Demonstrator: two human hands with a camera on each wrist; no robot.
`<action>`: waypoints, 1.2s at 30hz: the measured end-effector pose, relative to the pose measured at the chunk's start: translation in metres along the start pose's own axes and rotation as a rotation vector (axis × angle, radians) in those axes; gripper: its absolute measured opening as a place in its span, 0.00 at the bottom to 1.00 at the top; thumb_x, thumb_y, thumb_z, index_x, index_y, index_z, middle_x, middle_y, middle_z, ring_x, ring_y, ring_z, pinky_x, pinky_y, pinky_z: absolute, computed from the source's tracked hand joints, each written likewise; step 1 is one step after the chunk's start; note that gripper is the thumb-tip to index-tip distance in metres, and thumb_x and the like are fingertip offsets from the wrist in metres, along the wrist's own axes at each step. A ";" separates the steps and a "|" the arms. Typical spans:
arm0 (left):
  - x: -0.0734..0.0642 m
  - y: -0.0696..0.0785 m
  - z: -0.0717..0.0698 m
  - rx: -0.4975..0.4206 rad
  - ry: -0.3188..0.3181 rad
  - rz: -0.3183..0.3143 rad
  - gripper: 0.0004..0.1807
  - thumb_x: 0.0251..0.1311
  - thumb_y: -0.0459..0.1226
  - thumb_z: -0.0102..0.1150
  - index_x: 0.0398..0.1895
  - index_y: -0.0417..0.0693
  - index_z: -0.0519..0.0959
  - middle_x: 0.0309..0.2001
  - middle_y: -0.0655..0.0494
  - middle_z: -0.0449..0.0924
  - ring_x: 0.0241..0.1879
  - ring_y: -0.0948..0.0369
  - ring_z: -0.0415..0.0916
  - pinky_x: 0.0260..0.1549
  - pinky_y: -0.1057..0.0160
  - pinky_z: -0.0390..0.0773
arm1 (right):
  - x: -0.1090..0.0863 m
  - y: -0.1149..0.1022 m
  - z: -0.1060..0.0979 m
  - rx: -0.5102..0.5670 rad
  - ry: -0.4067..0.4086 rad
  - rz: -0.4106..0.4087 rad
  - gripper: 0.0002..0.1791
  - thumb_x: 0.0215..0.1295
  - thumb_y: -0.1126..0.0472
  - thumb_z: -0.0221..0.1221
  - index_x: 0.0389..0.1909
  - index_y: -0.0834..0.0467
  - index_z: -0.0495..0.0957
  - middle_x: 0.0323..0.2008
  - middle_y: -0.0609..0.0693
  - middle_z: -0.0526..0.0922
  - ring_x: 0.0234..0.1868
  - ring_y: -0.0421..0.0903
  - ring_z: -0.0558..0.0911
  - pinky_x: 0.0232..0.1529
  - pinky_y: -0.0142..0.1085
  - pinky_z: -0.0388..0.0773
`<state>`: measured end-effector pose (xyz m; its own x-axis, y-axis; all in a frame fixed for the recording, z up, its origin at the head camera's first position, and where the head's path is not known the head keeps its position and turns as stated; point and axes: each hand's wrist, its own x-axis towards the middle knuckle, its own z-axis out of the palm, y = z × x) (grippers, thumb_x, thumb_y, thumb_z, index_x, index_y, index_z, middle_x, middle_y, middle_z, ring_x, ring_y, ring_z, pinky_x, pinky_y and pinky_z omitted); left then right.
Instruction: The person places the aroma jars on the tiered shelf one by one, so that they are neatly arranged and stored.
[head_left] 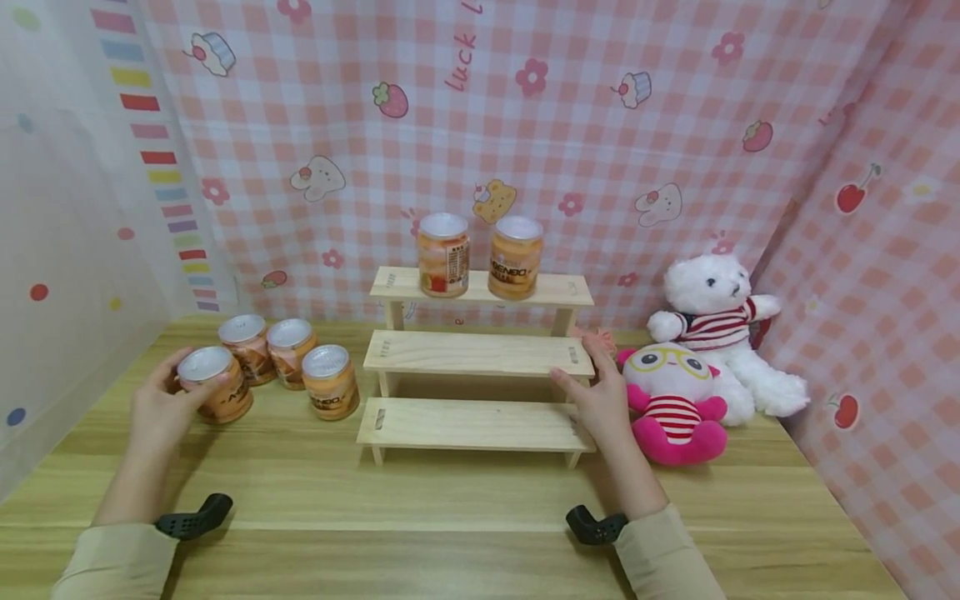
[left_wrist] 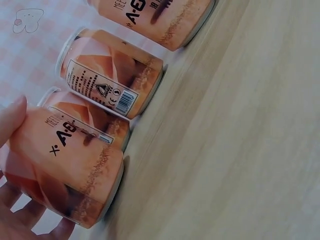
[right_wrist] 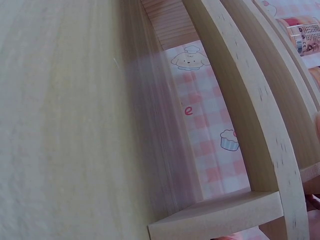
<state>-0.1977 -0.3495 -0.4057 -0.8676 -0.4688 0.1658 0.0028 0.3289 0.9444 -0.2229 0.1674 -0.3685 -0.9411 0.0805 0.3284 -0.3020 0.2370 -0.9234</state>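
At the left of the table my left hand (head_left: 161, 410) holds an orange can with a silver lid (head_left: 231, 402), thumb on one side and fingers round the other. That can stands upright, or nearly so; the left wrist view shows the lettering on the held can (left_wrist: 75, 165). Three similar cans stand close by, the nearest being the can to the right (head_left: 331, 392). My right hand (head_left: 603, 400) grips the right end of the middle step of a three-step wooden display rack (head_left: 465, 354). On its top step two more cans (head_left: 442, 258) stand side by side.
Right of the rack sit a pink plush toy in a striped shirt (head_left: 675, 417) and a white teddy bear (head_left: 708, 287). Pink checked cloth (head_left: 487, 125) hangs behind and at the right. The wood-grain table (head_left: 412, 517) extends in front of the rack.
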 end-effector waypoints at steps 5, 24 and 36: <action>-0.002 0.009 -0.002 0.013 -0.021 0.018 0.37 0.54 0.42 0.70 0.68 0.50 0.68 0.44 0.73 0.71 0.41 0.73 0.65 0.31 0.82 0.68 | 0.000 0.000 0.000 -0.005 -0.001 0.015 0.40 0.57 0.70 0.66 0.68 0.71 0.57 0.69 0.63 0.59 0.68 0.51 0.60 0.66 0.39 0.60; -0.014 0.054 -0.003 -0.144 -0.037 0.033 0.37 0.51 0.37 0.72 0.67 0.53 0.70 0.47 0.67 0.73 0.44 0.70 0.68 0.32 0.82 0.71 | 0.000 -0.003 0.000 -0.025 -0.001 0.020 0.40 0.58 0.70 0.66 0.69 0.72 0.57 0.69 0.63 0.57 0.70 0.50 0.57 0.67 0.37 0.57; -0.032 0.089 0.009 -0.186 -0.098 0.095 0.37 0.51 0.36 0.72 0.66 0.51 0.70 0.58 0.55 0.70 0.50 0.66 0.69 0.37 0.81 0.73 | 0.011 0.032 -0.001 -0.007 0.017 0.007 0.42 0.56 0.66 0.68 0.69 0.68 0.59 0.69 0.59 0.59 0.69 0.45 0.58 0.66 0.34 0.57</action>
<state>-0.1746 -0.2979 -0.3294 -0.9032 -0.3582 0.2365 0.1703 0.2067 0.9635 -0.2427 0.1771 -0.3937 -0.9405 0.0986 0.3252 -0.2942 0.2429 -0.9244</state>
